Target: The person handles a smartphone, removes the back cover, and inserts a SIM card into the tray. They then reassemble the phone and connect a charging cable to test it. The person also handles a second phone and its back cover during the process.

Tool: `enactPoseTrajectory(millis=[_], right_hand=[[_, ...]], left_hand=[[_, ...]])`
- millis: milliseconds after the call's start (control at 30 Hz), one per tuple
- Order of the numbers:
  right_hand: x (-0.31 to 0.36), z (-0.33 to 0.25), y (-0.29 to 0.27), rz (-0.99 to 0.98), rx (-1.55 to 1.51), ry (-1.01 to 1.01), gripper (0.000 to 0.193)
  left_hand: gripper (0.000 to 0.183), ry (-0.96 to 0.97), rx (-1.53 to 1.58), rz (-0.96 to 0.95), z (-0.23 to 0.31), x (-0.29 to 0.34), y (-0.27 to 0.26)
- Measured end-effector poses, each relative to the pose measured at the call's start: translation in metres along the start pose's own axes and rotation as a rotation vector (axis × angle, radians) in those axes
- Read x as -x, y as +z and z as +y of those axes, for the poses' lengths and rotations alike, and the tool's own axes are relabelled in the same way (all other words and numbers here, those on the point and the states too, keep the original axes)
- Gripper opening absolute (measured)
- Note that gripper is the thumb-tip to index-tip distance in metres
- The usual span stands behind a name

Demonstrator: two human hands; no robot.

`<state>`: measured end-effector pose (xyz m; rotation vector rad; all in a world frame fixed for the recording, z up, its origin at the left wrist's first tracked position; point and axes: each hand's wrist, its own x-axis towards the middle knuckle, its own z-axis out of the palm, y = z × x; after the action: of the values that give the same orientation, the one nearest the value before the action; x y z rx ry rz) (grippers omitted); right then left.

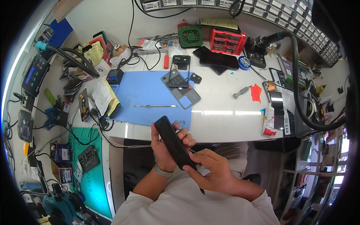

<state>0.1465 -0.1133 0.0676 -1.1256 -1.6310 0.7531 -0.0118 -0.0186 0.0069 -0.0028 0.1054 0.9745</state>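
Note:
A black smartphone (174, 144) is held at a tilt over my lap, just off the bench's front edge. My left hand (164, 153) wraps round its upper part, thumb on one side and fingers on the other. At its lower end, my right hand (212, 168) closes on the phone with thumb and fingers. A small dark tip (202, 191) shows below that hand; what it belongs to is hidden. Beyond the hands, a metal pry tool (155, 106) lies on a blue mat (140, 88). An opened phone frame (180, 71) rests partly over a grey phone back cover (183, 93).
Dark phones (218, 60) lie stacked at the back, near a red drawer box (227, 40) and a green fan (190, 36). A grey screwdriver (242, 92) lies to the right. A thick black hose (296, 82) arches at the right. Papers (103, 98) sit on the left.

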Motion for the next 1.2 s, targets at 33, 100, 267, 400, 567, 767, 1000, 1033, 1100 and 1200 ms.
enactPoseTrajectory(millis=[33,100,267,400,567,767,1000,1033,1100,1200], right_hand=[[0.000,0.000,0.000,-0.002,-0.002,-0.003,0.042],[-0.001,0.000,-0.001,0.002,-0.016,-0.001,0.040],[-0.001,0.011,-0.001,0.010,-0.077,0.102,0.037],[-0.001,0.012,-0.005,0.022,-0.002,0.109,0.033],[-0.007,0.010,-0.003,0.052,0.021,0.069,0.028],[-0.007,0.021,-0.002,0.071,0.023,0.059,0.019],[-0.010,0.026,0.000,0.088,0.037,-0.032,0.024],[-0.011,0.027,-0.001,0.083,0.046,-0.039,0.023],[-0.012,0.028,-0.001,0.072,0.062,-0.053,0.021],[-0.010,0.032,0.003,0.086,-0.091,0.133,0.018]], left_hand=[[0.076,-0.013,-0.003,-0.028,0.000,0.000,-0.001],[0.078,-0.037,-0.009,-0.083,0.002,0.001,-0.006],[0.083,-0.022,-0.052,-0.135,0.002,0.000,0.000],[0.096,0.056,-0.032,-0.125,0.009,-0.002,-0.009],[0.088,0.098,-0.169,-0.118,0.007,-0.001,-0.004],[0.092,0.181,-0.351,-0.267,0.006,0.002,-0.012],[0.053,0.330,-0.647,-0.173,0.003,0.019,-0.013],[0.057,0.329,-0.620,-0.164,0.003,0.019,-0.012],[0.052,0.321,-0.681,-0.171,0.007,0.019,-0.015],[0.058,0.260,-0.511,-0.242,0.003,0.010,-0.001]])
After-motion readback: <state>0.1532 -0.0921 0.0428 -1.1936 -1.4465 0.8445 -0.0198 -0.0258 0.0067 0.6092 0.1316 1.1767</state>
